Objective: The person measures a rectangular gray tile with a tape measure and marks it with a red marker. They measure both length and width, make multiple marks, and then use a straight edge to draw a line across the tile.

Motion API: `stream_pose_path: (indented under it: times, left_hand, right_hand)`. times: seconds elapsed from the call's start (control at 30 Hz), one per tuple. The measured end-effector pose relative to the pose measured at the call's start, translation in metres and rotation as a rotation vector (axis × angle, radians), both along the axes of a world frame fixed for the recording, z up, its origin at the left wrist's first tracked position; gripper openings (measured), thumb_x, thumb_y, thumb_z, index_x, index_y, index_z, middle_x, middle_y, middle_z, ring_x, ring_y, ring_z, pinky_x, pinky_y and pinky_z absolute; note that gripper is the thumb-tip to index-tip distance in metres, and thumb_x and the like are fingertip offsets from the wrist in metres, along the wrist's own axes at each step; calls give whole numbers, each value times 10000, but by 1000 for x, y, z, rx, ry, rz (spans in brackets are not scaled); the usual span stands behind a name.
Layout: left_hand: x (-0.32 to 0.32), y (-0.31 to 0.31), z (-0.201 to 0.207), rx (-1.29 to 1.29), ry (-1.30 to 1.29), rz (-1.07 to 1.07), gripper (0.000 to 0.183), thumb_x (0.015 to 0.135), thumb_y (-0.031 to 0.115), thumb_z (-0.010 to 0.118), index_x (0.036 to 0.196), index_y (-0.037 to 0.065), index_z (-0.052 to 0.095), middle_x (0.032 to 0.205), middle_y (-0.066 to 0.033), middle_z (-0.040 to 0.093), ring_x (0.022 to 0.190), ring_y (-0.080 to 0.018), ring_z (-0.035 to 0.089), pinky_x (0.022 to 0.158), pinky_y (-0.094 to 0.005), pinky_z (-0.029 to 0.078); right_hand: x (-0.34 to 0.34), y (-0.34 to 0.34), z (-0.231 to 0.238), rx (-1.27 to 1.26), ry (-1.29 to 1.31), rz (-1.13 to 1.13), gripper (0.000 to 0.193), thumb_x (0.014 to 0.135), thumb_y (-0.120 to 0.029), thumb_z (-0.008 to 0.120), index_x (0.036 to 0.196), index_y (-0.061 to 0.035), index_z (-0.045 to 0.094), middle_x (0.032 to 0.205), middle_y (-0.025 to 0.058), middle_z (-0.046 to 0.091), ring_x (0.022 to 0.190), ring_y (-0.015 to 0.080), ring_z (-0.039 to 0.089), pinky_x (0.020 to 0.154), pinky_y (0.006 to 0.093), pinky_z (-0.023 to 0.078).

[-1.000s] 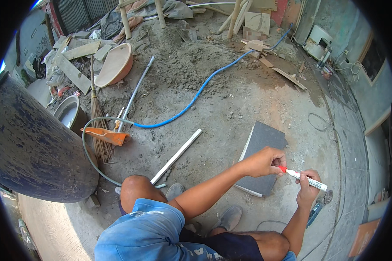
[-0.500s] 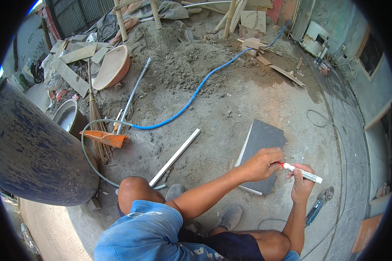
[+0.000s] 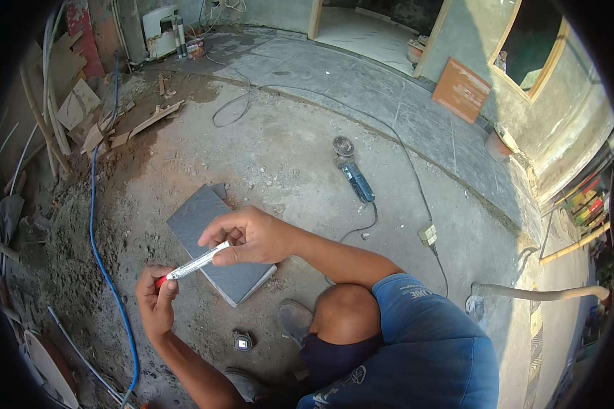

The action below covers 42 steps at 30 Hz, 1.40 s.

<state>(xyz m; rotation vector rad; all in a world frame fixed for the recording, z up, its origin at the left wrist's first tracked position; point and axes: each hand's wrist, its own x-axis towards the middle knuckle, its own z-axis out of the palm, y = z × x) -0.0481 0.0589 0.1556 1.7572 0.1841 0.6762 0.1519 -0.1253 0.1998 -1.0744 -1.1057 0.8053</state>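
Holding marker [image 3: 198, 262] left of centre, left hand [image 3: 157, 303] at red cap [image 3: 160, 281], right hand [image 3: 249, 235] on far end; no marks visible on grey tile [image 3: 242, 278], can't tell if cap's loose.

Sunlight brightens the right; straight edges bend.

From my remote feed, I see a rough, dusty grey concrete floor [image 3: 286, 157] carrying dark grey rectangular tiles [image 3: 196, 213] and a teal-bodied angle grinder [image 3: 357, 180]. A small black case with a white patch [image 3: 242, 341] and a long blue hose [image 3: 93, 218] also lie on it.
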Motion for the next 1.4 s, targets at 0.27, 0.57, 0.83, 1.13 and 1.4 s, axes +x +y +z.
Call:
stream_pose_path:
  times: [0.27, 0.57, 0.83, 1.13, 1.4]
  left_hand:
    - [7, -11, 7, -163, -31, 50, 305, 994, 313, 553, 835, 55, 522, 678, 36, 459, 557, -33, 378, 501, -194, 293]
    - [28, -30, -7, 168, -74, 566, 418, 1063, 328, 392, 723, 86, 380, 661, 31, 343, 589, -67, 291, 520, -258, 254]
    - [29, -24, 4, 286, -16, 536, 410, 1067, 304, 377, 745, 50, 385, 647, 0, 373, 596, -78, 321, 532, -273, 273]
    - [34, -8, 0, 222, 24, 452, 402, 1051, 302, 438, 726, 72, 381, 636, 28, 348, 582, -61, 310, 508, -260, 256]
    - [48, 54, 15, 266, 194, 258, 410, 1043, 306, 468, 735, 67, 340, 678, 38, 270, 626, -74, 239, 552, -284, 224]
  right_hand:
    - [-10, 6, -9, 61, -707, -69, 193, 891, -186, 662, 1026, -50, 684, 870, 99, 684, 683, 228, 652, 626, 338, 486]
    - [-37, 17, -22, 324, -868, -273, 138, 831, -146, 716, 914, -47, 670, 794, 88, 648, 648, 255, 648, 544, 348, 500]
    - [-44, 24, -38, 129, -239, -143, 178, 842, -135, 739, 920, 8, 666, 869, 115, 712, 775, 167, 691, 694, 299, 527]
    - [-45, 34, -48, 8, -34, -89, 207, 879, -152, 714, 977, 16, 643, 874, 90, 694, 845, 121, 650, 755, 282, 507]
    - [-41, 50, -56, 45, -241, -158, 240, 902, -161, 645, 1055, 14, 585, 718, 125, 647, 670, 196, 633, 615, 361, 463]
